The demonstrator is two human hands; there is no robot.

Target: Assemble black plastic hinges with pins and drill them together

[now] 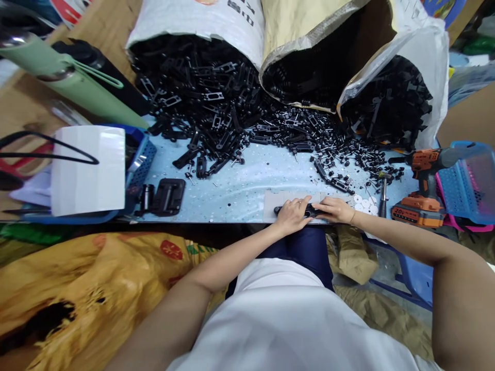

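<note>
Near the table's front edge, my left hand (293, 216) is closed on a long black plastic part (310, 211), one end of which pokes out to the left of the fingers. My right hand (334, 209) pinches the same part at its right end. The fingers cover much of it, so its full shape is hidden. Beneath both hands lies a flat grey pad (273, 200). Several white discs (365, 204) are just right of my right hand, beside a hammer (383, 196).
Open sacks (201, 20) spill black plastic parts (220, 111) and small screws (348, 154) across the back of the table. An orange cordless drill (421, 185) stands at the right. A black rectangular part (170, 196), a blue basket (143, 165) and a green bottle (77, 85) are at the left.
</note>
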